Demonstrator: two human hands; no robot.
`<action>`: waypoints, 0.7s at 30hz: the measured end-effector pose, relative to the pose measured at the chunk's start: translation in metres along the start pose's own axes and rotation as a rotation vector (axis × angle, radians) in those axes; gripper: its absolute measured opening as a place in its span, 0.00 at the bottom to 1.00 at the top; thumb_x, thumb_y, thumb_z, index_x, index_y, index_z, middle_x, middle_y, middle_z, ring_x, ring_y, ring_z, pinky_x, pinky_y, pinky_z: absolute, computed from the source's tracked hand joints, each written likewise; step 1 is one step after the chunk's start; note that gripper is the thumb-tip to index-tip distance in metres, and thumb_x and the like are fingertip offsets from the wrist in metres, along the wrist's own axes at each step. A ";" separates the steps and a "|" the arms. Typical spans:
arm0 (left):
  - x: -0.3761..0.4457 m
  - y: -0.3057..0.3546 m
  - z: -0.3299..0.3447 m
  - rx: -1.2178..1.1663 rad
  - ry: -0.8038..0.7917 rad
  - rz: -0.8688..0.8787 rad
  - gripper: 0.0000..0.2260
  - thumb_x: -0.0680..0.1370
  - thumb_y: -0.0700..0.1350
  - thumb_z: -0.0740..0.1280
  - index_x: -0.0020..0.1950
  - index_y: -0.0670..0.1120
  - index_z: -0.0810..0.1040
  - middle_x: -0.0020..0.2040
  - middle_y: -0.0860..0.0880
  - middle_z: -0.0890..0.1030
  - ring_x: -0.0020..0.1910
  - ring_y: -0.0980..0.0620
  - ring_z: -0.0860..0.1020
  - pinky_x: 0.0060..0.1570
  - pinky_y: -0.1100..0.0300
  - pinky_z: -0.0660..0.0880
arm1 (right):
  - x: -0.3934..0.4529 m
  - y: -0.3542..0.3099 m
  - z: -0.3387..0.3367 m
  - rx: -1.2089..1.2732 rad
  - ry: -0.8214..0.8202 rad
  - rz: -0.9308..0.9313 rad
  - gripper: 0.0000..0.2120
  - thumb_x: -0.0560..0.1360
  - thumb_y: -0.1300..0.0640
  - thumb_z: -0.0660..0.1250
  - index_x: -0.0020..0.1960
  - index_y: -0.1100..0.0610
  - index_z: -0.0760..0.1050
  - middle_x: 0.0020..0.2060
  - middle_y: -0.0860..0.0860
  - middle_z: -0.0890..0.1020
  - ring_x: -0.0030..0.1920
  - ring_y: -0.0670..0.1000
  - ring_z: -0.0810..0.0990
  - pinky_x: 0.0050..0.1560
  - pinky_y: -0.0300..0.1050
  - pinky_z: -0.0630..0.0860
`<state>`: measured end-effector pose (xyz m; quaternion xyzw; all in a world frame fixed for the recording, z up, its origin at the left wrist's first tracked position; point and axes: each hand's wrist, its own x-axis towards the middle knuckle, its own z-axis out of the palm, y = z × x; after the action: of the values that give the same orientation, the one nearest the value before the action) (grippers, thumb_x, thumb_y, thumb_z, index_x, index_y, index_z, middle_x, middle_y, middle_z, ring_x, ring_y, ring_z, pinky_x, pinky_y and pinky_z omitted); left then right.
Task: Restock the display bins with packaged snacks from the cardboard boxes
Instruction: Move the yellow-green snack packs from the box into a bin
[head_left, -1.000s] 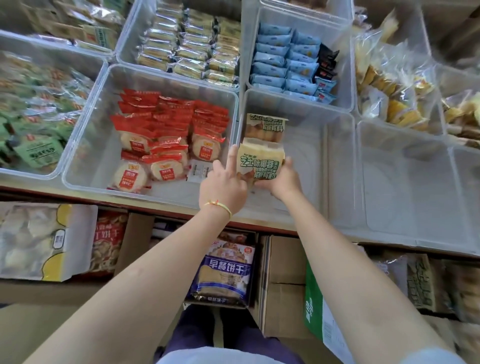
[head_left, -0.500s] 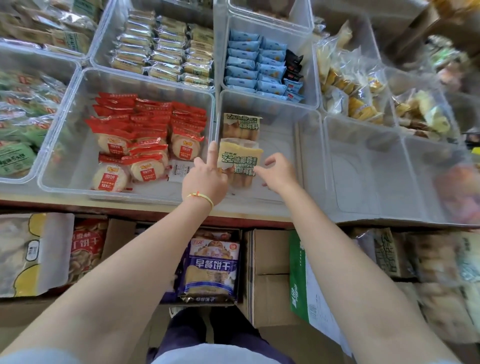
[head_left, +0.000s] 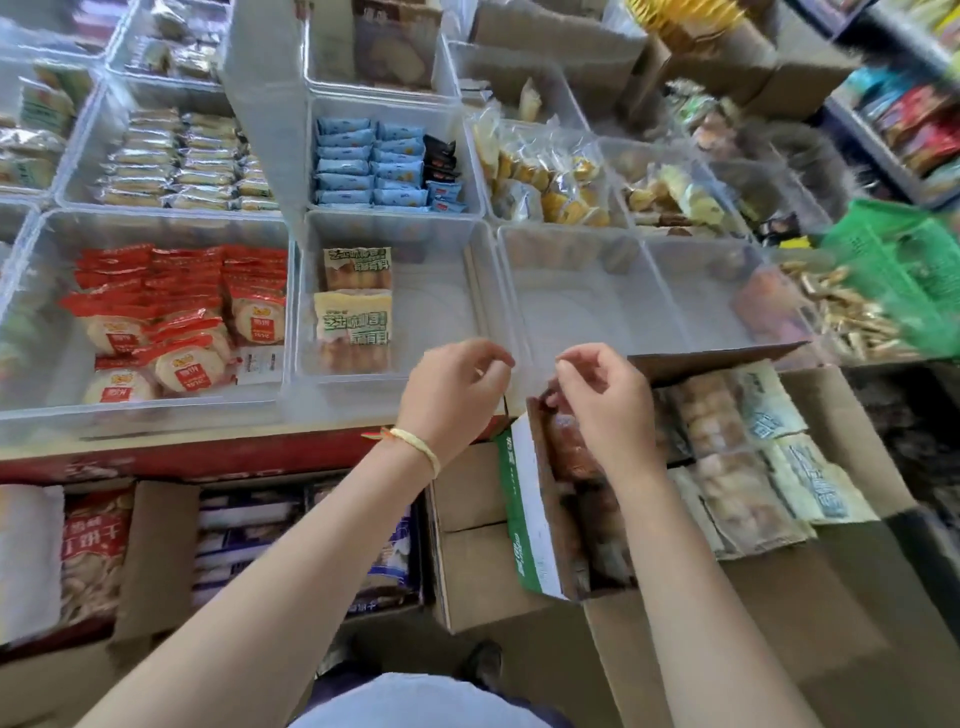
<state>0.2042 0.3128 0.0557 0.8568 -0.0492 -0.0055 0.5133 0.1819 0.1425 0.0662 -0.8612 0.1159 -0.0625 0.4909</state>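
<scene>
While both hands hang loosely curled, grasping nothing: left hand (head_left: 451, 396), right hand (head_left: 605, 401) | two snack packs (head_left: 353, 332) lie in clear bin (head_left: 467, 291) beyond left hand | open cardboard box (head_left: 530, 514) of packs beneath right hand | red-wrapped cakes (head_left: 176, 317) far left.

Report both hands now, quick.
Left hand: open, fingers loosely curled, holding nothing.
Right hand: open, loosely curled above the cardboard box, empty.

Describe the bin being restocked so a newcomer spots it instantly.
Start at the front row of clear bins above the red shelf edge. Beside the bin of red-wrapped cakes sits the restock bin. It alone holds just two green-lettered packets, stacked along its left side.
</scene>
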 end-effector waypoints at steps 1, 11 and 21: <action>-0.005 0.012 0.016 0.015 -0.035 0.026 0.13 0.74 0.48 0.60 0.46 0.50 0.84 0.38 0.53 0.83 0.39 0.52 0.82 0.44 0.55 0.79 | -0.001 0.012 -0.021 0.000 0.036 0.016 0.04 0.77 0.59 0.67 0.46 0.50 0.79 0.40 0.49 0.84 0.41 0.51 0.84 0.48 0.52 0.82; -0.056 0.033 0.161 0.433 -0.330 0.146 0.14 0.77 0.43 0.63 0.62 0.49 0.79 0.66 0.49 0.73 0.59 0.44 0.76 0.52 0.49 0.78 | -0.022 0.144 -0.114 -0.098 -0.053 0.407 0.13 0.74 0.56 0.71 0.57 0.54 0.73 0.52 0.51 0.79 0.50 0.52 0.79 0.52 0.50 0.79; -0.065 0.039 0.176 0.514 -0.373 0.030 0.15 0.77 0.41 0.65 0.64 0.48 0.78 0.75 0.52 0.66 0.68 0.48 0.70 0.60 0.59 0.72 | 0.016 0.160 -0.089 -0.320 -0.008 0.382 0.12 0.79 0.57 0.63 0.60 0.61 0.74 0.58 0.58 0.80 0.56 0.61 0.79 0.45 0.46 0.71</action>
<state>0.1261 0.1455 0.0038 0.9418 -0.1549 -0.1422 0.2623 0.1557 -0.0140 -0.0261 -0.8906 0.2833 0.0539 0.3517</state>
